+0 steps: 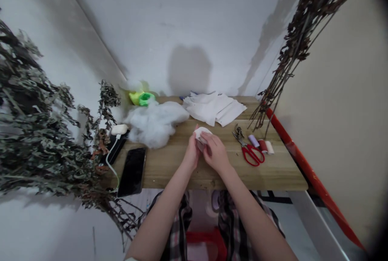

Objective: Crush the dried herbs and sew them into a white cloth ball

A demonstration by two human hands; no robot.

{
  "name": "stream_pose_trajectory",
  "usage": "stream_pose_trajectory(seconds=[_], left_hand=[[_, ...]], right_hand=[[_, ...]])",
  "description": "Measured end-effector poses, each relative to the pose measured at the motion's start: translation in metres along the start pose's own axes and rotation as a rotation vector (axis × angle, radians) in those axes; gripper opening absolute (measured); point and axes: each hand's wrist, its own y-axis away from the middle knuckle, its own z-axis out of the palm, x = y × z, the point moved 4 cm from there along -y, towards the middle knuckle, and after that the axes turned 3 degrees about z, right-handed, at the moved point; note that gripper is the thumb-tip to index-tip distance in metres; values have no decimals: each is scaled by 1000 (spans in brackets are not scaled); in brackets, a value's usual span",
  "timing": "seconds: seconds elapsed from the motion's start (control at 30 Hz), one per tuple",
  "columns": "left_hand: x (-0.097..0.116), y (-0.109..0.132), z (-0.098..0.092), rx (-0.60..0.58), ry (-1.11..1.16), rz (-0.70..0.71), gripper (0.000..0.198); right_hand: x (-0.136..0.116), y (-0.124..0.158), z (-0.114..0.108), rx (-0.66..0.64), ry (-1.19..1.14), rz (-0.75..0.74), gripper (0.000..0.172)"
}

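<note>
A small piece of white fabric (202, 131) is held between my two hands over the middle of the wooden table. My left hand (192, 150) grips it from the left side, fingers curled round its edge. From the right, my right hand (216, 150) closes on the same piece, its fingers pressed on the top. The hands cover much of the fabric, so its full shape is hidden. Beyond them lie a fluffy heap of white stuffing (154, 123) and a pile of white fabric pieces (214, 106).
Red-handled scissors (253, 155) and thread spools (262, 145) lie at the right. A black phone (131, 171) rests at the left, near a charger with a cable (111, 154). Green containers (146, 99) stand at the back. Dried plants (39, 131) hang over both sides.
</note>
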Motion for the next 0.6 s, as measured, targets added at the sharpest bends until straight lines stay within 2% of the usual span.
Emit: stream_pose_trajectory(seconds=[0.17,0.33,0.6], left_hand=[[8,2,2,-59,7,-53,60],[12,2,-4,-112,-51,-44,53],[18,6,-4,-232,-155,-55,67]], right_hand=[[3,1,-3,35,-19,33,48],[3,0,-6,50,-55,28,42],[5,-3,-16,92,-126,91,31]])
